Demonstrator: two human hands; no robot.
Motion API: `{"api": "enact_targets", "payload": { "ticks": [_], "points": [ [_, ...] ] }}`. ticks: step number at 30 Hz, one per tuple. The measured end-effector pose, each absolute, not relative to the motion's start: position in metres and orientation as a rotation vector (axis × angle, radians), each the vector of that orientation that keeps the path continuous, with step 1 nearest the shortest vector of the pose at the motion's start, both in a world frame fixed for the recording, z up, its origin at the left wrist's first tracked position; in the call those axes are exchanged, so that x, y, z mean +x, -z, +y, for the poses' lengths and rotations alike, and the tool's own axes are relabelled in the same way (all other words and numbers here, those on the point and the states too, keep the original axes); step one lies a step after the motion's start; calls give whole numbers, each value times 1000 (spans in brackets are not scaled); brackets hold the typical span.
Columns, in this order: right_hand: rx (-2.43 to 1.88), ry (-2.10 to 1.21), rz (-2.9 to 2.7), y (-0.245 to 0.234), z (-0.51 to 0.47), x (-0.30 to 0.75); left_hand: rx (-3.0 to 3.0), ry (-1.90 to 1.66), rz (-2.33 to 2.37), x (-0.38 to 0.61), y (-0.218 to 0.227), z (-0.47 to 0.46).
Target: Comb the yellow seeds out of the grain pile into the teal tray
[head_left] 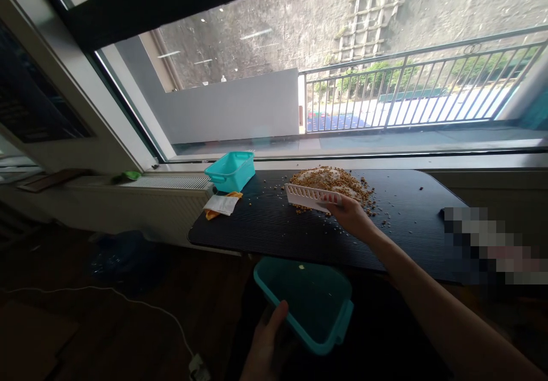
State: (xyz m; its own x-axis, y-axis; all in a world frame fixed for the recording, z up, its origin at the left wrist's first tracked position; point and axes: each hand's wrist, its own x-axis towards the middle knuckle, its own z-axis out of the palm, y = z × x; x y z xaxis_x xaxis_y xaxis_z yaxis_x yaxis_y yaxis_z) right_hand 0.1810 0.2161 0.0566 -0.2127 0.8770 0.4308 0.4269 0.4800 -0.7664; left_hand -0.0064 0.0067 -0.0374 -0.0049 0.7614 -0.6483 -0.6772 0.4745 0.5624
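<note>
My left hand (268, 335) grips the near left rim of a teal plastic basin (314, 341), held below the table's front edge. A small pale bit lies inside it near the far rim. On the dark table (257, 229), my right hand (346, 212) is closed on a white slotted plastic strip (306, 196). The strip stands on its long edge against the near side of a pile of yellow kernels mixed with white grains (329, 178). Loose grains lie scattered around the pile, mostly to its right.
At the table's left end stands a second teal basket (233, 171), with a white and orange packet (222, 204) before it. A radiator (180, 198) and a window sill border the table. A white cable (141, 303) runs across the floor. A pixelated patch covers the right side.
</note>
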Motion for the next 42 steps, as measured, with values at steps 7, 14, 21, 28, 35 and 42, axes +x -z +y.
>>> {"api": "enact_targets", "payload": {
  "ticks": [7, 14, 21, 28, 35, 42],
  "points": [
    [-1078, -642, -1824, -58, 202, 196, 97, -1129, 1103, -7, 35, 2],
    [-1050, -680, -1804, -60, 197, 199, 90, -1126, 1063, -6, 26, -1],
    [-1024, -766, -1821, -67, 189, 190, 69, -1150, 967, -8, 23, -3],
    [-1010, -839, -1826, -69, 177, 190, 68, -1167, 1000, -9, 24, -2],
    [-1052, -871, -1811, -59, 175, 195, 42, -1161, 1002, -8, 21, 1],
    [-1003, -931, -1828, -52, 178, 190, 57, -1157, 1021, -12, 26, 2]
  ]
}}
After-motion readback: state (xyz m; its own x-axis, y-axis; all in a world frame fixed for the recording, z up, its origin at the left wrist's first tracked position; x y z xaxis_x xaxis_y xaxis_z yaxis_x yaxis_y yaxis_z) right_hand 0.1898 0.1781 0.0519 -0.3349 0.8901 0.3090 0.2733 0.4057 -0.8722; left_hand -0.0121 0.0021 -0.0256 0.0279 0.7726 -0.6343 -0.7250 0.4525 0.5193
